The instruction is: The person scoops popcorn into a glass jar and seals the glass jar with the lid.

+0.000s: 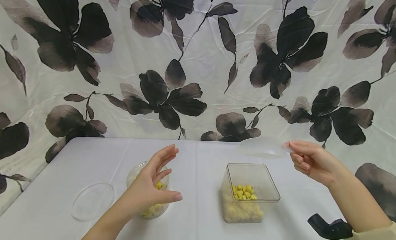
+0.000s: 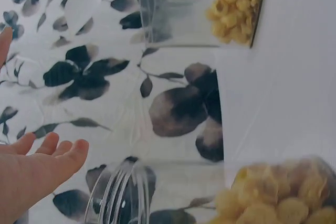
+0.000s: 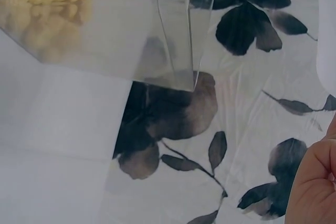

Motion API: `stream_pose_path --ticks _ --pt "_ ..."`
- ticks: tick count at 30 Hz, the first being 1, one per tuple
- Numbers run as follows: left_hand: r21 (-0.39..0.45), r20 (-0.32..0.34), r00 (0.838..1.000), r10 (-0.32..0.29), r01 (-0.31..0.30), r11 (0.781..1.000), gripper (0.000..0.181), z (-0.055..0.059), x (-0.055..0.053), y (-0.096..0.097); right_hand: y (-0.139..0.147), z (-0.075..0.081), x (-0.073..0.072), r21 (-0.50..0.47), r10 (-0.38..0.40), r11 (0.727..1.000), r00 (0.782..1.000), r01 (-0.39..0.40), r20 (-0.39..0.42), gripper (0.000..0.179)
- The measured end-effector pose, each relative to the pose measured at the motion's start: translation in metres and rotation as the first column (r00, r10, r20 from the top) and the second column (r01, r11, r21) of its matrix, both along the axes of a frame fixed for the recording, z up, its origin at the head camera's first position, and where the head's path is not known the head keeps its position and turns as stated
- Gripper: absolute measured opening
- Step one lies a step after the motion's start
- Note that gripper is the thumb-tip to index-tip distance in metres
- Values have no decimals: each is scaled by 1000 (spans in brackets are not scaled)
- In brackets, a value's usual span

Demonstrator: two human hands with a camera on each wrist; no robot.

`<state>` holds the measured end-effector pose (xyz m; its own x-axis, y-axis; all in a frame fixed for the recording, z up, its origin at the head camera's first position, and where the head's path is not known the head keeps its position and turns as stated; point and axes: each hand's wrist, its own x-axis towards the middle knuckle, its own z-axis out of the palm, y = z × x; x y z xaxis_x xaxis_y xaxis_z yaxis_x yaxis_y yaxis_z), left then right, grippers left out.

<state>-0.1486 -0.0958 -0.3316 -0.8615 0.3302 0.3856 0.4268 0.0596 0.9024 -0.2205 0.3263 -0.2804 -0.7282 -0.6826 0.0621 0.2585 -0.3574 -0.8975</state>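
My right hand (image 1: 314,162) pinches a thin, translucent white piece with a rounded outline (image 1: 263,148) by its edge, raised behind and above a clear square container (image 1: 273,193). Yellow popcorn-like pieces (image 1: 244,210) fill the lower part of that container. My left hand (image 1: 148,190) is held over a clear round jar (image 1: 131,176), thumb and fingers spread apart with nothing between them. Similar yellow pieces (image 2: 273,198) lie in the jar. From the head view, the left hand covers much of the jar. Whether it touches the jar I cannot tell.
A clear round lid or ring (image 1: 74,205) lies on the white table (image 1: 198,185) left of the jar. Behind the table's far edge hangs a flowered cloth (image 1: 216,61). A black strap or device (image 1: 331,228) is by my right forearm.
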Motion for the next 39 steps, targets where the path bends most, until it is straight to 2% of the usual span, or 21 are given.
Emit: stream_pose_path --ticks 3,8,11,13,15,16,18,21,23,25,27,30,32,33,36,39 --pt "-2 31 999 -26 26 1000 94 -3 -1 12 5 -1 0 28 -17 999 1000 18 -26 40" --pt "-16 124 990 -71 73 997 97 -8 -5 35 13 -4 1 72 -46 996 997 50 -62 40" --pt "-39 159 984 -77 84 996 98 -14 -7 47 17 -5 2 104 -56 992 995 65 -87 40" --pt "-53 165 983 -74 84 995 99 -18 -8 54 19 -5 3 161 -88 981 987 110 -138 40" --pt "-63 166 983 -73 84 994 100 -24 -10 61 20 -5 4 242 -134 953 969 184 -209 38" --pt "-66 166 983 -73 85 994 100 -27 -10 65 20 -4 5 292 -157 929 955 229 -252 37" --pt "-67 166 983 -80 92 993 100 -32 -12 71 18 -2 7 399 -183 858 919 323 -349 36" --pt "-71 168 981 -92 105 992 100 -39 -15 80 12 5 10 536 -180 714 858 451 -481 30" --pt "-67 177 979 -101 115 991 99 -43 -17 85 5 10 12 604 -153 605 820 519 -551 23" --pt "-59 192 976 -107 120 991 99 -46 -19 91 -3 14 14 643 -103 519 788 563 -607 21" --pt "-51 206 972 -109 122 991 100 -49 -21 97 -11 17 16 661 -43 461 759 592 -649 23" --pt "-50 226 969 -102 116 992 100 -53 -23 105 -23 18 18 657 83 404 690 636 -719 21" --pt "-58 232 968 -96 112 992 101 -55 -24 110 -32 15 20 631 171 363 617 685 -768 16" --pt "-63 236 967 -92 109 992 101 -55 -24 112 -36 13 21 613 213 345 576 711 -789 14" --pt "-76 238 968 -83 104 992 104 -57 -26 117 -50 5 25 533 337 300 435 791 -835 8" --pt "-88 238 968 -76 100 991 106 -60 -29 122 -64 -6 29 435 453 254 291 864 -843 14"
